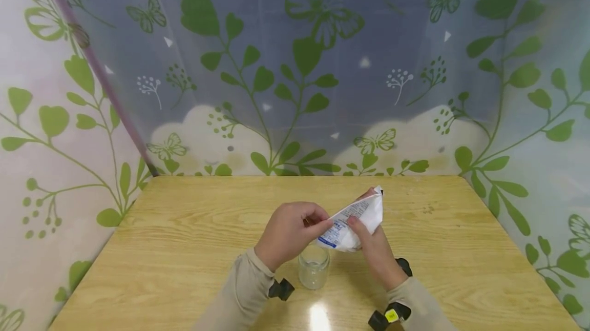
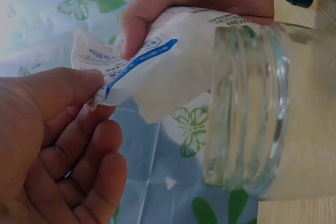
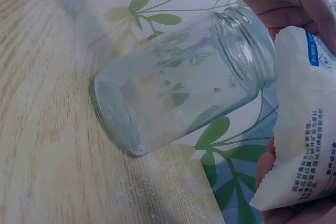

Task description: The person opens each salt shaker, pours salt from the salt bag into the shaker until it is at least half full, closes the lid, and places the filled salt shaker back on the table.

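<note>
A white salt packet with blue and dark print is held tilted above the table by both hands. My left hand pinches its lower left corner between thumb and index finger; in the left wrist view, the other fingers curl loosely below the packet. The right hand grips the packet's body, thumb on the near face and fingers behind. Just below the packet stands a clear glass jar, upright and lidless. In the right wrist view the jar looks empty, its threaded mouth near the packet's edge.
The wooden table carries the jar. Fine white grains lie scattered on the wood near the jar's base. Patterned curtains with green leaves and butterflies enclose the back and sides. Black camera mounts sit on both wrists.
</note>
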Tool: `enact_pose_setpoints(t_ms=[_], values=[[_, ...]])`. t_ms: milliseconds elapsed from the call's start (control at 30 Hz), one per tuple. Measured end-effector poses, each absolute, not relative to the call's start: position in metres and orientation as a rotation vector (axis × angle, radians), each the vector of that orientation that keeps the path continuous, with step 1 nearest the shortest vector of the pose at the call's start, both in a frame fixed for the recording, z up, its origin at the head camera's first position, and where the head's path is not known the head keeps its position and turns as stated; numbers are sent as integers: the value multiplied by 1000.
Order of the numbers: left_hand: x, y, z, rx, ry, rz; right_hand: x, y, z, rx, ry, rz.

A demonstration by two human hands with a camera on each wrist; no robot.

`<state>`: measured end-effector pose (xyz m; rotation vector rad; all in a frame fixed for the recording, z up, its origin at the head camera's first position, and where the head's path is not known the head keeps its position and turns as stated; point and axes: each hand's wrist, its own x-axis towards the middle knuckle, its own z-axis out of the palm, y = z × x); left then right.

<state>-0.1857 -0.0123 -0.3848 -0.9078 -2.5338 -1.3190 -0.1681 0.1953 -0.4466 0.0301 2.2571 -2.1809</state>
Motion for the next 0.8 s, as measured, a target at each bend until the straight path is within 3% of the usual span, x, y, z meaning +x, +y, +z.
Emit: enact_pose_setpoints(t_ms=[800], values=[[-183, -19, -380, -925, -2636, -1140, -169, 198, -445, -28, 2382, -2098]])
